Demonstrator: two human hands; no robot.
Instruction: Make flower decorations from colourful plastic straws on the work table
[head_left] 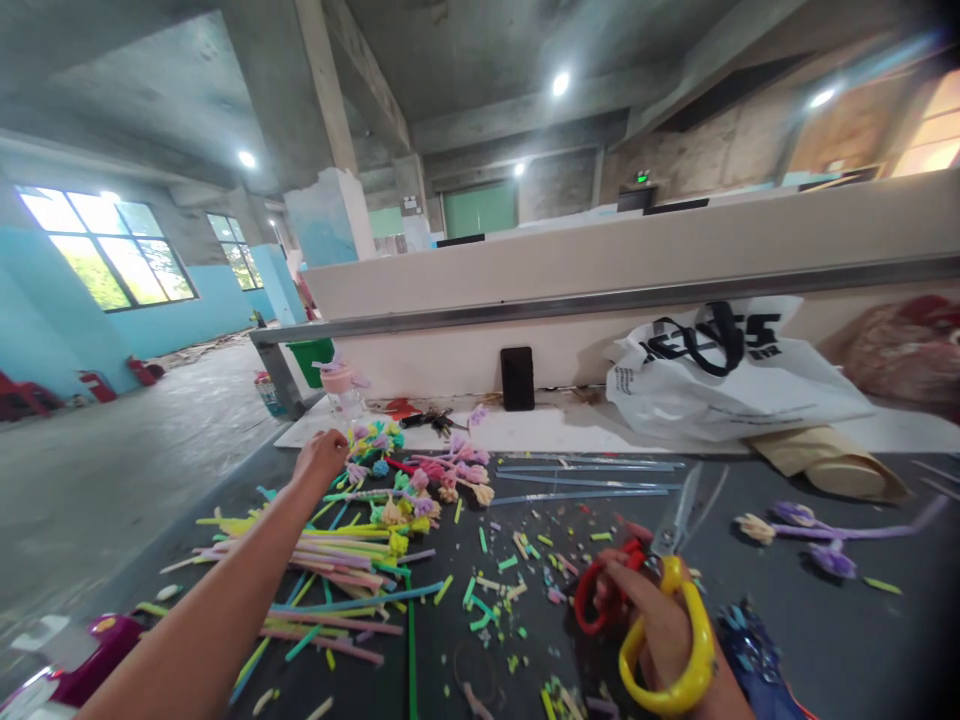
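- The scissors (660, 590) sit in the right hand (660, 640) low and right of centre over the tabletop (825, 620); their long axis runs from the handles near the person up and away, the grey blades pointing toward the white plastic bag (735, 390).
- Right fingers are curled through the yellow and red handle loops, gripping them.
- The left hand (321, 458) reaches far out over the pile of coloured straws (337, 560) and straw flowers (420, 480); its fingers are curled, and whether they hold anything cannot be told.
- Cut straw bits (510, 580) litter the dark tabletop.
- A black phone (517, 378) leans against the low wall behind.
- Concrete hall, blue walls, windows at left.
- Right edge is blurred; the purple object (90, 655) at lower left is cut off.
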